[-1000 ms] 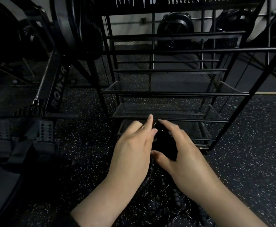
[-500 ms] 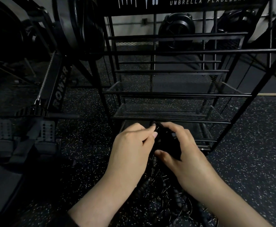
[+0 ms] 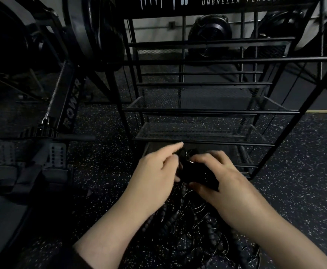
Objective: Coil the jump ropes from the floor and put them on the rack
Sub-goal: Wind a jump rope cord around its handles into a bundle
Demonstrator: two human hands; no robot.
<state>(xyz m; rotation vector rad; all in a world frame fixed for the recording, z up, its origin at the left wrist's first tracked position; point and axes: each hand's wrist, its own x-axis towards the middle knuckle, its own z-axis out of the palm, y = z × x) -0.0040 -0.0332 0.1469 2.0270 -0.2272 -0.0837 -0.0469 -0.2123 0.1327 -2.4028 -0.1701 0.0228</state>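
Note:
A tangle of black jump ropes with thin wire cords and ribbed handles lies on the speckled floor between my forearms. My right hand grips a dark bundle of rope handles, thumb underneath and fingers curled over the top. My left hand is at the bundle's left side, fingers curled on the cord there and the index finger pointing out toward the rack. The black wire rack with mesh shelves stands just beyond both hands; its lowest shelf is right behind them.
A rowing machine with footplates stands to the left of the rack. A black fan sits behind the rack by the wall. Dark speckled rubber floor stretches to the right.
Both hands stayed at the bundle in front of the lowest shelf. My left index finger, curled half a second ago, now points out, and my right fingers have curled further over the handles.

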